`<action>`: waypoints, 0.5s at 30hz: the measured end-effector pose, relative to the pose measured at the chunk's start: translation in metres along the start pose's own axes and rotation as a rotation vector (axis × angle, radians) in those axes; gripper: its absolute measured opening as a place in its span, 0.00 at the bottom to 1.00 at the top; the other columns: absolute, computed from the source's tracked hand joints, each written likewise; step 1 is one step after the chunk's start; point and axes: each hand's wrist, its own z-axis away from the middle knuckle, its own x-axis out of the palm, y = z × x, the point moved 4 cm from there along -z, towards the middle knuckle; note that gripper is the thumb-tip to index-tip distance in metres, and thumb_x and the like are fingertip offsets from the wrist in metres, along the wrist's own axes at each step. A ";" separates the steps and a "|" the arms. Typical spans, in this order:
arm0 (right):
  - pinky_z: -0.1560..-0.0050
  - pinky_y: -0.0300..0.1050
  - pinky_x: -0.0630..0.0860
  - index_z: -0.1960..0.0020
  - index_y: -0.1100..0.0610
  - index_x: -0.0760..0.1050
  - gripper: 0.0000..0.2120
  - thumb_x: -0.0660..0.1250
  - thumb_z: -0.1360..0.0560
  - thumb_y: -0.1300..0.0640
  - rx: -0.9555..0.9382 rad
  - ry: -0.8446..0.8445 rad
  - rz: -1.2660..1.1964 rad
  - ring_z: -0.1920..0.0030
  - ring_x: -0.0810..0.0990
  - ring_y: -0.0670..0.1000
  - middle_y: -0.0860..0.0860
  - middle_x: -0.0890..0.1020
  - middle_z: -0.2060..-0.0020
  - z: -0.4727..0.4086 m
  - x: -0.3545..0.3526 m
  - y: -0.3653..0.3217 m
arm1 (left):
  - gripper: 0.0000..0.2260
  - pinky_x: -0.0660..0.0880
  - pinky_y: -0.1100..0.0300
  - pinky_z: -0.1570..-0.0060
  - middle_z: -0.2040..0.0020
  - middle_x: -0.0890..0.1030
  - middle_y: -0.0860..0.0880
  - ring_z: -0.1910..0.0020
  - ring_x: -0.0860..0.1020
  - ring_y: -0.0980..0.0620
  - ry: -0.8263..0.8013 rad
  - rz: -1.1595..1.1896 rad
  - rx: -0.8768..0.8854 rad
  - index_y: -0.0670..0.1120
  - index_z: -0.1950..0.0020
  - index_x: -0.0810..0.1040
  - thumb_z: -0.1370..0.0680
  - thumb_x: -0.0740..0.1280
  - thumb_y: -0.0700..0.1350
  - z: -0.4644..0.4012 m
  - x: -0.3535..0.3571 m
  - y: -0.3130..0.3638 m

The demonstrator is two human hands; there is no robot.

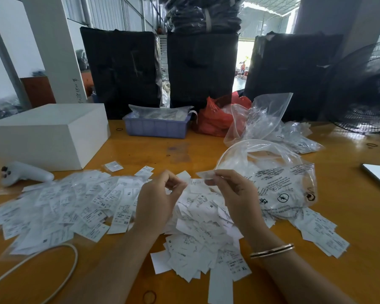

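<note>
Clear flimsy sleeve point(205, 174), right hand point(235, 195) pinching, papery white tags point(86, 205)

glossy wooden table point(349, 216), seemingly paper labels point(92, 207)

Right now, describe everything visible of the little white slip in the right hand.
The small white slip looks like thin paper in a glossy clear sleeve, flat and roughly level. The right hand pinches its right end between thumb and fingers; its left end juts free above the pile of white paper labels. Any print is too blurred to read.
</note>
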 end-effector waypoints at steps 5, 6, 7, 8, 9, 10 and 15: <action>0.61 0.36 0.73 0.58 0.40 0.78 0.08 0.70 0.28 0.55 -0.046 0.072 -0.048 0.62 0.74 0.45 0.45 0.75 0.59 0.000 0.001 -0.003 | 0.06 0.72 0.72 0.63 0.65 0.79 0.59 0.62 0.78 0.62 -0.046 0.066 -0.017 0.52 0.61 0.76 0.27 0.72 0.50 -0.001 -0.001 0.001; 0.60 0.33 0.73 0.58 0.44 0.79 0.07 0.69 0.27 0.57 0.004 0.075 -0.095 0.59 0.75 0.43 0.46 0.75 0.56 -0.001 0.001 0.000 | 0.07 0.72 0.72 0.62 0.64 0.79 0.58 0.61 0.77 0.63 -0.074 0.114 -0.036 0.53 0.61 0.76 0.28 0.71 0.52 0.000 0.001 0.002; 0.58 0.34 0.75 0.58 0.48 0.79 0.06 0.68 0.26 0.59 0.063 0.059 -0.143 0.56 0.77 0.44 0.48 0.78 0.55 -0.002 0.002 0.003 | 0.07 0.72 0.72 0.62 0.64 0.80 0.58 0.61 0.77 0.63 -0.099 0.156 -0.058 0.53 0.61 0.76 0.29 0.71 0.54 0.000 0.002 0.003; 0.56 0.38 0.77 0.57 0.51 0.79 0.05 0.67 0.25 0.59 0.125 0.037 -0.187 0.54 0.79 0.47 0.49 0.80 0.56 -0.002 0.004 0.007 | 0.08 0.73 0.71 0.62 0.64 0.80 0.57 0.62 0.77 0.63 -0.121 0.188 -0.083 0.53 0.60 0.77 0.30 0.71 0.55 0.001 0.003 0.003; 0.54 0.42 0.78 0.56 0.53 0.79 0.05 0.66 0.24 0.60 0.178 0.022 -0.224 0.54 0.81 0.50 0.50 0.82 0.58 -0.002 0.005 0.010 | 0.07 0.74 0.70 0.61 0.64 0.81 0.57 0.62 0.78 0.62 -0.138 0.207 -0.109 0.53 0.60 0.77 0.30 0.71 0.55 0.001 0.005 0.002; 0.54 0.43 0.78 0.56 0.54 0.79 0.05 0.66 0.24 0.60 0.213 0.018 -0.244 0.55 0.81 0.51 0.49 0.83 0.59 -0.001 0.005 0.012 | 0.06 0.75 0.68 0.61 0.64 0.81 0.56 0.62 0.78 0.62 -0.154 0.216 -0.131 0.53 0.60 0.78 0.30 0.72 0.53 0.001 0.006 0.001; 0.60 0.34 0.77 0.55 0.52 0.79 0.08 0.65 0.24 0.64 0.254 0.027 -0.344 0.60 0.81 0.43 0.45 0.83 0.62 -0.001 0.004 0.014 | 0.05 0.75 0.69 0.63 0.65 0.81 0.59 0.64 0.78 0.62 -0.228 0.211 -0.147 0.54 0.61 0.78 0.29 0.74 0.48 0.001 0.010 -0.003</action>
